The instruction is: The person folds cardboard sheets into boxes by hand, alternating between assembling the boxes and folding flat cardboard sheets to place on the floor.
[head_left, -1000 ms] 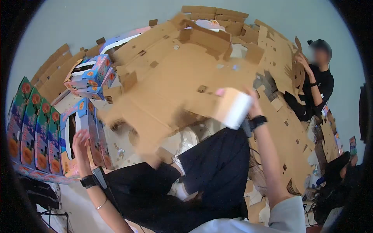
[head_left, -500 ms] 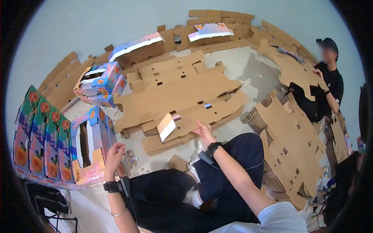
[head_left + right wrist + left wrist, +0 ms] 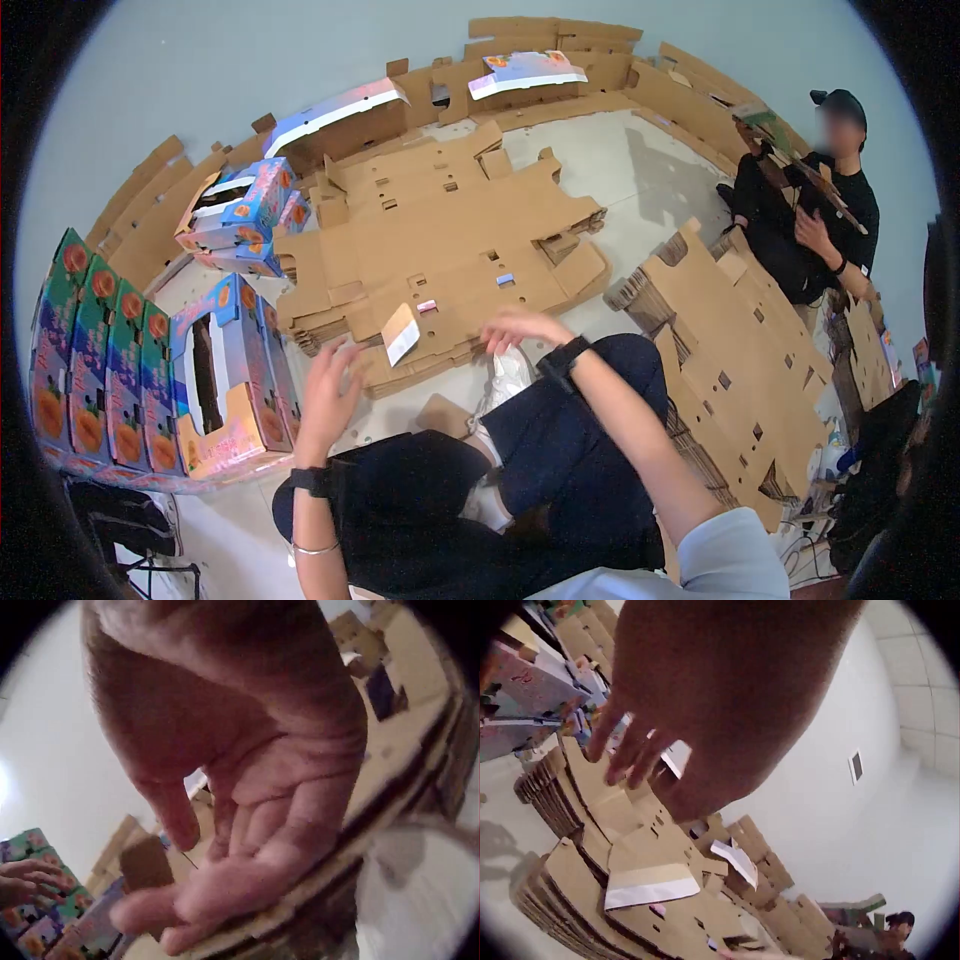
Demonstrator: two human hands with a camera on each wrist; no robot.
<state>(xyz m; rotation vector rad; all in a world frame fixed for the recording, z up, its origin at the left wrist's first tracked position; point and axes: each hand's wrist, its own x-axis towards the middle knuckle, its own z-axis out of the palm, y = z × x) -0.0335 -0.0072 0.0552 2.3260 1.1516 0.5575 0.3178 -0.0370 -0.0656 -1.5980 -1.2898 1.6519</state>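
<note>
A: What changed?
B: Stack (image 3: 430, 374) first: its top sheet (image 3: 420, 245), raised and blurred a second ago, now lies flat.
A: Hands?
B: Left hand (image 3: 330, 395) came in near the stack's near-left corner, fingers loose, empty. Right hand (image 3: 525, 328) let go of the white flap (image 3: 401, 336); fingers relaxed, empty, by the near edge, contact unclear.
A: Flap?
B: Tilted up, between the hands.
A: Meaning?
B: Sheet's probably placed.

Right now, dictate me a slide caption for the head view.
Left hand and right hand, both empty, near stacked flat cardboard; printed cartons stand at left.
</note>
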